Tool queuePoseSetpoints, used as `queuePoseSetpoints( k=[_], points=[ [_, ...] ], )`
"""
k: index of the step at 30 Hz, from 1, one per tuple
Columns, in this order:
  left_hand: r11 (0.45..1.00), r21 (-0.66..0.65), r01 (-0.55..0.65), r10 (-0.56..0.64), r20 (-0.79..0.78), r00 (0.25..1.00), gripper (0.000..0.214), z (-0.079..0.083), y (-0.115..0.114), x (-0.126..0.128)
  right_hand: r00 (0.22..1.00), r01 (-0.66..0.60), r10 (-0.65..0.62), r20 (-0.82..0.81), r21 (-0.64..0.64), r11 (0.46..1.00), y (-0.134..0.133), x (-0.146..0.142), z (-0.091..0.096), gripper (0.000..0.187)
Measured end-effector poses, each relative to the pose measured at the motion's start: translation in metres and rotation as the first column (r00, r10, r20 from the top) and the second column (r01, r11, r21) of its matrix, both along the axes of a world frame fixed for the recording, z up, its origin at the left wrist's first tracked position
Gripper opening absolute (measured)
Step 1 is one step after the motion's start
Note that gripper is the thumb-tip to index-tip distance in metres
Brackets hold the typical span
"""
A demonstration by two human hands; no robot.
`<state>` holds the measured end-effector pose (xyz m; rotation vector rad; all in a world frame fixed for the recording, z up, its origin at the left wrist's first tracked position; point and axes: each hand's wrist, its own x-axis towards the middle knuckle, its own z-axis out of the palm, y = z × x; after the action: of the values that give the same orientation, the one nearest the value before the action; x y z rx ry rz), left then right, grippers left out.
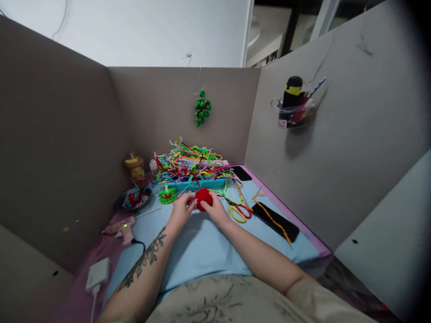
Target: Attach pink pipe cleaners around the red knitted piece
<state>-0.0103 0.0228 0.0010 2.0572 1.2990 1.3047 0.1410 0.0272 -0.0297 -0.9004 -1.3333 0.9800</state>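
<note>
A round, fuzzy red piece (204, 199), which looks coiled from pipe cleaner, is held above the blue cloth. My right hand (216, 210) grips it from the right, thumb across its front. At its left edge, the fingertips of my left hand (183, 207) are pinched together; what lies between them is too small to make out. Just left of my hands sits a green fuzzy figure (167, 195) with eyes and a red mouth. To the right lie scissors (239, 211) with one yellow and one red handle loop.
A blue tray (202, 184) heaped with colourful pipe cleaners (191, 161) stands behind. Leftward are a metal bowl (148, 197), a pink glue gun (126, 229) and a white power adapter (98, 274). At right, an orange pipe cleaner (274, 222) crosses a black slab (262, 214).
</note>
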Motion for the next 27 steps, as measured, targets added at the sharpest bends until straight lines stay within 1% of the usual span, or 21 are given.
queuePoseSetpoints(
  k=[4,7,9,11,13,16,19,23,27],
  points=[
    [0.998,0.056,-0.023,0.025,-0.041,0.999,0.009,-0.005,0.005,-0.002,1.0,-0.015,0.015,-0.028,-0.006,1.0,0.002,0.001,-0.001,0.035],
    [0.995,0.1,0.021,-0.017,-0.038,0.999,0.011,-0.01,0.008,-0.001,0.992,-0.011,0.005,-0.122,-0.042,0.999,0.005,0.0,-0.002,0.035],
    [0.992,0.121,0.035,-0.034,-0.014,0.999,0.013,-0.012,0.008,0.0,0.973,-0.023,0.005,-0.232,-0.076,0.997,0.006,-0.001,-0.003,0.036],
    [0.991,0.13,0.036,-0.041,0.035,0.999,0.013,-0.013,0.007,0.002,0.942,-0.065,0.027,-0.334,-0.104,0.993,0.006,-0.003,-0.002,0.038],
    [0.994,0.103,0.025,-0.037,0.115,0.993,0.012,-0.013,0.006,0.004,0.918,-0.112,0.059,-0.392,-0.114,0.987,0.005,-0.004,0.001,0.04],
    [1.0,-0.001,-0.002,0.002,0.238,0.971,0.016,-0.012,0.004,0.005,0.902,-0.14,0.09,-0.423,-0.088,0.986,0.0,-0.004,0.008,0.04],
    [0.997,-0.075,0.005,0.017,0.286,0.958,0.02,-0.012,0.003,0.007,0.902,-0.14,0.098,-0.421,-0.069,0.988,-0.002,-0.003,0.012,0.038],
    [0.996,-0.087,-0.002,0.028,0.296,0.955,0.021,-0.014,0.001,0.011,0.905,-0.138,0.102,-0.412,-0.059,0.989,-0.003,-0.002,0.012,0.037],
    [0.998,-0.034,-0.052,0.058,0.238,0.969,0.02,-0.013,-0.004,0.015,0.898,-0.14,0.108,-0.427,-0.042,0.989,-0.002,-0.002,0.01,0.035]
  ],
)
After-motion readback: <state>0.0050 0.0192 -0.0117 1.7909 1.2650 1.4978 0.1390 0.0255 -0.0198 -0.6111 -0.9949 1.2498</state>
